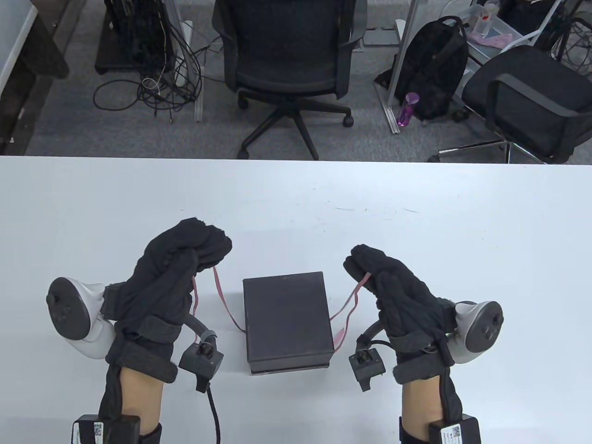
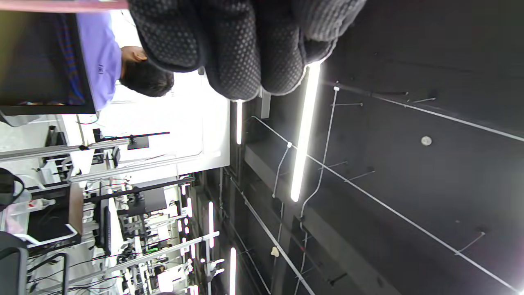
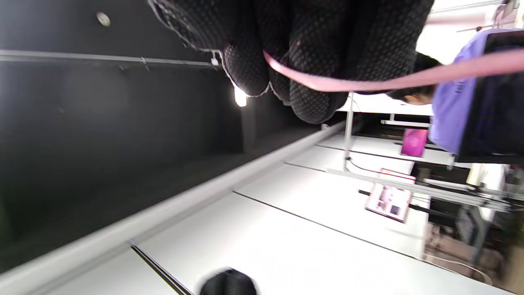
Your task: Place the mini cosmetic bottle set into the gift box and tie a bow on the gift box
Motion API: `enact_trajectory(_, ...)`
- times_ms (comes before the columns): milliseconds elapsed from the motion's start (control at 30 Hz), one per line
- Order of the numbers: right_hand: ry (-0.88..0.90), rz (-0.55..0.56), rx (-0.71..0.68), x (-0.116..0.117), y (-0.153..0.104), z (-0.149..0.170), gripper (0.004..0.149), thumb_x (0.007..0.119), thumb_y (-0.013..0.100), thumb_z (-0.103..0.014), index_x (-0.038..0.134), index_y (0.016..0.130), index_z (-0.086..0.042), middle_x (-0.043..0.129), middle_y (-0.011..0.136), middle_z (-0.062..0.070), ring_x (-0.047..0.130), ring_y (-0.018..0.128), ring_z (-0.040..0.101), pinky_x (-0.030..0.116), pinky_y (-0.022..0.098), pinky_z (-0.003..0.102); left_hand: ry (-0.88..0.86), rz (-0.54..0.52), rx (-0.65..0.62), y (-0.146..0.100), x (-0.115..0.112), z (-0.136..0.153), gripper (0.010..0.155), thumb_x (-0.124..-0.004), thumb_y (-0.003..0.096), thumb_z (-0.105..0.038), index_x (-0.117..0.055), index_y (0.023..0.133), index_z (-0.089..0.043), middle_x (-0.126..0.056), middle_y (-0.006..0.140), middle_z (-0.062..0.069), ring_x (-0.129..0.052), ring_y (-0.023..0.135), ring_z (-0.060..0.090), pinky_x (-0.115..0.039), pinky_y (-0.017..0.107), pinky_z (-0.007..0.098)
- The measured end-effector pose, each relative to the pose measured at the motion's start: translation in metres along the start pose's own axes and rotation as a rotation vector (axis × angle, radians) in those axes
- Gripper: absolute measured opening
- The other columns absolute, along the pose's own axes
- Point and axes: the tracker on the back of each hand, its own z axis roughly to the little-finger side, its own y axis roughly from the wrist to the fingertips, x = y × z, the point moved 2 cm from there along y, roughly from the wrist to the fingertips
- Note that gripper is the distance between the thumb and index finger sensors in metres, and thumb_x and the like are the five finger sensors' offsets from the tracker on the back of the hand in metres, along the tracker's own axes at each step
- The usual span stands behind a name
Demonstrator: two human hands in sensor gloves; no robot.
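A closed black gift box (image 1: 287, 319) lies on the white table (image 1: 296, 199) between my two hands. A thin pink ribbon (image 1: 222, 296) runs under the box and comes out on both sides. My left hand (image 1: 203, 252), raised left of the box, pinches the left ribbon end in curled fingers. My right hand (image 1: 358, 268), raised right of the box, pinches the right ribbon end (image 1: 351, 303), whose tail hangs down beside the box. In the right wrist view the ribbon (image 3: 368, 82) crosses the curled fingers (image 3: 307, 61). The bottle set is not visible.
Beyond the table's far edge stand two office chairs (image 1: 286, 60), a black backpack (image 1: 434, 69) and a purple bottle (image 1: 407, 108) on the floor. Both wrist views point up at the ceiling and the room.
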Motion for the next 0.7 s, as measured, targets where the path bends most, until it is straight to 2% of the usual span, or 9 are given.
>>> enact_trajectory(133,-0.006,-0.002,-0.073,0.007,0.008,-0.023,0.045,0.065,0.06,-0.027,0.074,0.097,-0.003,0.076,0.095,0.028,0.088,0.081,0.04,0.076,0.062,0.054,0.021,-0.011,0.019,-0.002,-0.004,0.012,0.045,-0.067,0.0604,-0.036,-0.071,0.104,-0.027,-0.087,0.096,-0.006,-0.098,0.087,0.02,-0.084,0.069,0.042)
enact_trajectory(233,-0.05,-0.013,-0.113,0.012,0.008,-0.033,0.045,0.065,0.06,-0.027,0.074,0.097,-0.003,0.077,0.094,0.028,0.088,0.081,0.04,0.076,0.062,0.054,0.027,0.006,0.007,0.003,-0.008,0.006,0.045,-0.066,0.0608,-0.036,-0.069,0.105,-0.028,-0.086,0.097,-0.006,-0.096,0.089,0.02,-0.083,0.071,0.042)
enact_trajectory(400,-0.123,-0.047,-0.096,0.017,0.008,-0.028,0.045,0.065,0.06,-0.027,0.075,0.097,-0.003,0.077,0.095,0.028,0.088,0.081,0.04,0.076,0.062,0.054,0.031,-0.009,-0.067,0.01,-0.014,-0.01,0.045,-0.065,0.0608,-0.037,-0.067,0.105,-0.031,-0.084,0.1,-0.006,-0.094,0.092,0.019,-0.081,0.073,0.041)
enact_trajectory(700,-0.107,-0.039,-0.093,0.017,0.012,-0.03,0.045,0.065,0.06,-0.027,0.075,0.096,-0.003,0.077,0.095,0.028,0.088,0.081,0.04,0.076,0.062,0.054,0.047,0.029,-0.058,0.009,-0.03,0.0,0.044,-0.066,0.0606,-0.036,-0.069,0.104,-0.03,-0.084,0.1,-0.006,-0.094,0.093,0.02,-0.08,0.073,0.042)
